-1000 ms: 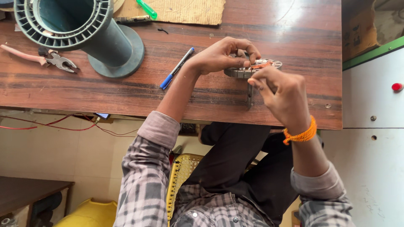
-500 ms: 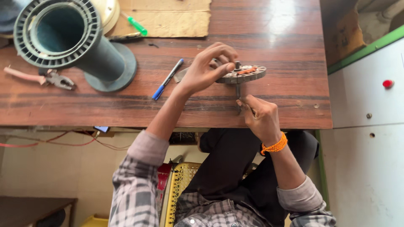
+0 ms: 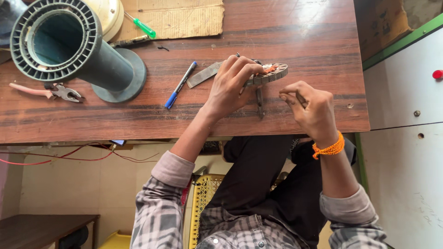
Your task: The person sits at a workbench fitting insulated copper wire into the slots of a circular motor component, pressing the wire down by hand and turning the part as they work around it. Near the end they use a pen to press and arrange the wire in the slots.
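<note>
Wooden table (image 3: 323, 37): left hand (image 3: 230, 85) grips round stator (image 3: 272, 73); right hand (image 3: 311, 108) pinches thin tool (image 3: 301, 99).

The left hand (image 3: 230, 85) grips a round slotted metal disc (image 3: 270, 74) with copper windings, held on edge on the wooden counter (image 3: 300, 32). The right hand (image 3: 311, 108) is curled just beside it, pinching something thin. A blue pen (image 3: 180, 85) lies left of the hands. Farther left stand a grey spool (image 3: 69, 50), pliers (image 3: 50, 91), and a green screwdriver (image 3: 142, 26) by cardboard (image 3: 184, 18).
</note>
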The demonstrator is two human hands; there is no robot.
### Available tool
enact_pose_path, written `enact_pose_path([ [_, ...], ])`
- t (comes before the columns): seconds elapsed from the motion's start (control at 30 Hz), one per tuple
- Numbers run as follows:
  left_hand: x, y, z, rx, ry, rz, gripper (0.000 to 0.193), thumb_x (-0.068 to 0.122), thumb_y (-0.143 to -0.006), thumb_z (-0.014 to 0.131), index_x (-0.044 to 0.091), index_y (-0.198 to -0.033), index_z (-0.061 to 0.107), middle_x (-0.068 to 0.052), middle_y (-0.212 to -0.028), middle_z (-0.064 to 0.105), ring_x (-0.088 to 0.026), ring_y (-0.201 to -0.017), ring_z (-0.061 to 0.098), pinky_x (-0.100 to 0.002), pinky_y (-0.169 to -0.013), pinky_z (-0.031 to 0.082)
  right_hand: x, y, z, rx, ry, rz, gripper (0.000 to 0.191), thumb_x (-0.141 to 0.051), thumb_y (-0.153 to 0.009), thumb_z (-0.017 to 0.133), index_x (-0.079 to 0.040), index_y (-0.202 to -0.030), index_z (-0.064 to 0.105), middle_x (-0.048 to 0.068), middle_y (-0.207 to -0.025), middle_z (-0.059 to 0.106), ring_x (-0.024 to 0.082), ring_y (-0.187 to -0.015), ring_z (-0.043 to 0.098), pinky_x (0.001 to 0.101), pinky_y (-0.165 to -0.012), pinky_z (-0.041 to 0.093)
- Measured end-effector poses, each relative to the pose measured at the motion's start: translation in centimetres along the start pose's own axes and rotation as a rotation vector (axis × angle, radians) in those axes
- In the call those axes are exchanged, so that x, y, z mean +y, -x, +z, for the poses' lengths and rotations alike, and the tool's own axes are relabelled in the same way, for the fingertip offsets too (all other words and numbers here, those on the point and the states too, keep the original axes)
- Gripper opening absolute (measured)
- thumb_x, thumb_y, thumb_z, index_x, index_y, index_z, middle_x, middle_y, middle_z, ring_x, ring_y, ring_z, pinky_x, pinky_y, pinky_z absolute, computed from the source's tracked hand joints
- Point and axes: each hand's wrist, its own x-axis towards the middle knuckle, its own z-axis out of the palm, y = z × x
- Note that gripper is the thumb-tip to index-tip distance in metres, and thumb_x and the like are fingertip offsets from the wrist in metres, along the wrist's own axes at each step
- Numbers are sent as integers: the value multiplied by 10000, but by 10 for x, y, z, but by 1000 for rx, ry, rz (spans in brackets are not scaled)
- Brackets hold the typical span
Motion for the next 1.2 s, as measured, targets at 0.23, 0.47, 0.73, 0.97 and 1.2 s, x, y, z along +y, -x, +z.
enact_pose_path([
  [0.23, -10, 6, 8, -12, -33, 40, 460, 44, -834, 814, 122, -1232, 597, -32, -1140, 603, -264, -1046, 579, -423, -927, 480, -11, -25, 2, -29, 150, -65, 75, -41, -989, 772, -15, -1025, 711, 54, -728, 701, 64, -597, 603, 255, -500, 417],
  [0.47, -5, 3, 2, 61, -91, 95, 429, 127, -880, 834, 118, -1248, 614, -20, -1107, 633, -214, -971, 597, -396, -875, 507, -6, -46, 10, 13, 63, -135, 109, -62, -1073, 749, -7, -1048, 658, 52, -885, 733, 50, -746, 662, 226, -603, 488],
  [0.73, 2, 2, 1, 85, -262, 171, 339, 146, -918, 787, 85, -1214, 634, -23, -1050, 642, -186, -888, 596, -355, -768, 474, 13, -90, 0, -128, 186, -86, 100, -60, -1058, 771, -1, -1019, 701, 27, -722, 645, 67, -590, 534, 269, -518, 367],
  [0.97, -7, 1, 0, 37, -90, 50, 434, 332, -972, 742, 127, -1318, 578, 4, -1078, 659, -172, -935, 628, -348, -812, 516, 22, -112, 5, -206, 255, -96, 117, -122, -1038, 772, -26, -988, 730, 36, -696, 639, 80, -567, 536, 278, -506, 376],
  [1.2, -32, -33, 11, -84, 370, -559, 802, 545, -845, 761, 104, -1449, 468, -161, -1164, 634, -254, -998, 670, -411, -810, 579, 27, -107, 7, -75, 430, -202, 222, -241, -1010, 857, -65, -964, 730, 26, -646, 628, 107, -530, 565, 283, -498, 395],
])
